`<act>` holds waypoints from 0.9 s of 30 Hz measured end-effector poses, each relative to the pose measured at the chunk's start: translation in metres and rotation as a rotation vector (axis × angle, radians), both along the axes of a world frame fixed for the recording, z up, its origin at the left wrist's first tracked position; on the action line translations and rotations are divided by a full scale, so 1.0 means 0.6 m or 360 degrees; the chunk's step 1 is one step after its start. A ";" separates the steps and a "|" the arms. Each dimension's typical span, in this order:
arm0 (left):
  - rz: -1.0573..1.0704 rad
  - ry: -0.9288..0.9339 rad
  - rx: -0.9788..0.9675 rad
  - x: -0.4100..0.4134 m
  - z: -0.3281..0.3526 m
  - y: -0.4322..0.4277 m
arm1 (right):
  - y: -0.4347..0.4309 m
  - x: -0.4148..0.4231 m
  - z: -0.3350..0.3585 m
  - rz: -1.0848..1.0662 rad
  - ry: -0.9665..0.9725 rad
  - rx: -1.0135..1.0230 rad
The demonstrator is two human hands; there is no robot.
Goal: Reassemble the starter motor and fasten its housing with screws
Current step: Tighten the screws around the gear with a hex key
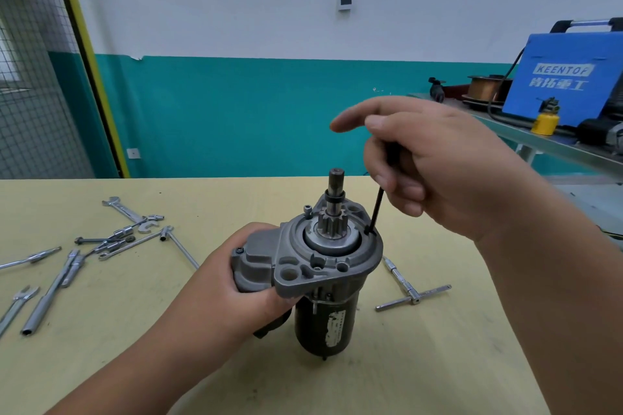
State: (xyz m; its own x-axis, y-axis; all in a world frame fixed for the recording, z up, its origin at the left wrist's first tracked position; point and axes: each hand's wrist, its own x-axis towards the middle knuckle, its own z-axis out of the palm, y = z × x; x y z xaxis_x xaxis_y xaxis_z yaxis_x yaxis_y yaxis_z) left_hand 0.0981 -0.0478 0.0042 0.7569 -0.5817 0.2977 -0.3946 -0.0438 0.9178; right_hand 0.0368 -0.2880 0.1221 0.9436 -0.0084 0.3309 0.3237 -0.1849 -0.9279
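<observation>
The starter motor [323, 280] stands upright on the yellow table [421, 364], grey housing on top, black cylinder below, pinion gear and shaft [335, 202] pointing up. My left hand [242, 283] grips the grey solenoid side of the housing. My right hand [431, 162] holds a black hex key [377, 210] upright, its tip set in a screw at the housing's right rim. The index finger sticks out straight. A second screw [307, 209] sits raised at the housing's far left rim.
Several wrenches, sockets and extension bars [111, 239] lie scattered on the table's left. A T-handle wrench [409, 290] lies right of the motor. A bench at the back right carries a blue welder [566, 77], a wire spool and a yellow can [545, 120].
</observation>
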 end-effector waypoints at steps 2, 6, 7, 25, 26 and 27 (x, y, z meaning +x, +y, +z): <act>-0.0002 -0.0003 -0.0002 0.000 0.000 -0.001 | -0.001 -0.001 0.000 0.0167 0.0066 0.0062; -0.0010 -0.0007 -0.0005 0.001 -0.001 0.000 | -0.012 0.001 0.004 0.0390 0.0184 0.0208; -0.0010 -0.0010 -0.0004 0.001 -0.001 0.000 | -0.016 0.001 0.004 0.0423 0.0190 0.0224; -0.0012 -0.0023 0.0009 0.001 -0.001 0.001 | 0.009 0.018 -0.047 -0.0676 -0.1155 -0.0774; -0.0014 -0.0019 0.0009 0.001 -0.001 0.001 | 0.012 0.020 -0.047 -0.0584 -0.1090 -0.0623; -0.0015 -0.0017 0.0010 0.001 -0.001 0.001 | 0.014 0.021 -0.048 -0.0499 -0.1029 -0.0498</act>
